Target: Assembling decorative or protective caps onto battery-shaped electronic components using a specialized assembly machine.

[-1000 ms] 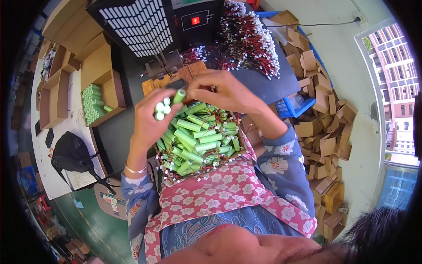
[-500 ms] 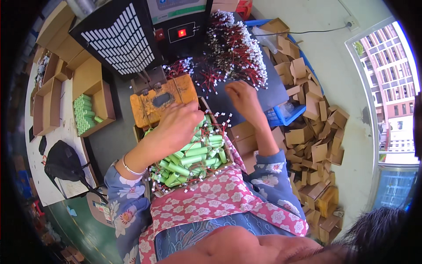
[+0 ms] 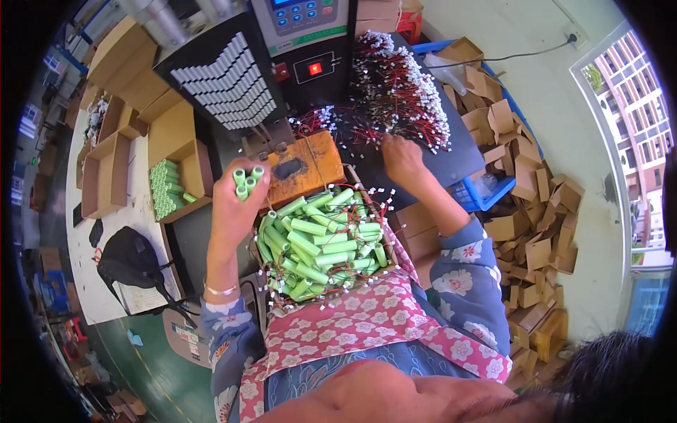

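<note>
My left hand [image 3: 238, 201] is closed round several green cylindrical battery cells [image 3: 247, 185], held on end beside an orange block [image 3: 310, 171] with a dark, worn middle. My right hand [image 3: 404, 162] has its fingers bent together at the near edge of a heap of red and black wire leads with white connectors [image 3: 405, 95]; whatever is in the fingertips is too small to make out. Between my arms, against the patterned apron, a box [image 3: 390, 264] holds a pile of green cells with wire leads [image 3: 317, 243].
Behind the orange block stands a black machine [image 3: 314, 88] with a lit red switch and a keypad. To the left are a cardboard box of green cells [image 3: 204, 169] and a black bag [image 3: 130, 264]. Blue crates [image 3: 486, 194] and many small cartons [image 3: 522, 240] fill the right.
My left hand has moved left from over the box and now shows several cells upright in its grip. My right hand has reached slightly farther into the wire leads. The view has shifted.
</note>
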Available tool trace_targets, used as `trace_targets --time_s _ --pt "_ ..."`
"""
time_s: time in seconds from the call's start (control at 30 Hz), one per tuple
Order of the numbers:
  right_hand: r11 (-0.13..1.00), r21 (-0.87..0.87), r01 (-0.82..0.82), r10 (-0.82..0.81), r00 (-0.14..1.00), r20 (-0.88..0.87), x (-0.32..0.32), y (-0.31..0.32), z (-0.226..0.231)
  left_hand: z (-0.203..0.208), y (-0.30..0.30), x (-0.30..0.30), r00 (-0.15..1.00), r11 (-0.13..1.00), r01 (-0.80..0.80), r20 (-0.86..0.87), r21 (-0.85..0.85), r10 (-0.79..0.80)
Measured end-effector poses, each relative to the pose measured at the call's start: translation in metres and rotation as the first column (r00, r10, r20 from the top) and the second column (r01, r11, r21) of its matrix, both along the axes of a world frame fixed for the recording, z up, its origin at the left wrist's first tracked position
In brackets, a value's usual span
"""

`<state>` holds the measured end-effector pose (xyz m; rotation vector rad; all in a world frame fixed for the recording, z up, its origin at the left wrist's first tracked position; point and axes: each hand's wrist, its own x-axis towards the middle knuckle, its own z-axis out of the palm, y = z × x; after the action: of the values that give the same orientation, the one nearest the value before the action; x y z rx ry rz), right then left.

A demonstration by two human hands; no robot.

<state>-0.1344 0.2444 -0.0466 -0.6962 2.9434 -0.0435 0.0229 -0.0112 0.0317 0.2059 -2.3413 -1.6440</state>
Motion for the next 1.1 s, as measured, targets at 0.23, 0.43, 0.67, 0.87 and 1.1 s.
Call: trace_targets --time_s 0.23,0.43,0.67,0.87,1.1 --pt "0.997 -0.057 -0.059 0.051 0.991 -0.123 0.009 0.022 0.002 -0.036 0.001 -0.027 0.977 0.999 0.004 -0.212 -0.037 -0.012" --pt "0.947 0.118 -0.300 0.322 0.887 -0.332 -0.003 0.038 -0.015 -0.030 0.004 -0.021 0.947 0.956 -0.100 -0.322 -0.274 0.007" --pt "0.964 -0.027 -0.266 0.233 0.884 -0.405 0.012 0.043 0.001 -0.024 0.001 -0.018 0.949 0.962 0.001 -0.302 -0.272 -0.087" --pt "0.939 -0.313 -0.144 0.041 0.948 -0.314 0.024 0.029 0.050 -0.024 -0.004 -0.018 0.988 0.940 -0.010 -0.147 -0.342 -0.043" --pt "0.554 -0.812 -0.183 0.400 0.914 0.068 0.052 -0.055 0.089 -0.031 0.002 -0.028 0.981 0.925 -0.033 -0.187 -0.379 -0.042"
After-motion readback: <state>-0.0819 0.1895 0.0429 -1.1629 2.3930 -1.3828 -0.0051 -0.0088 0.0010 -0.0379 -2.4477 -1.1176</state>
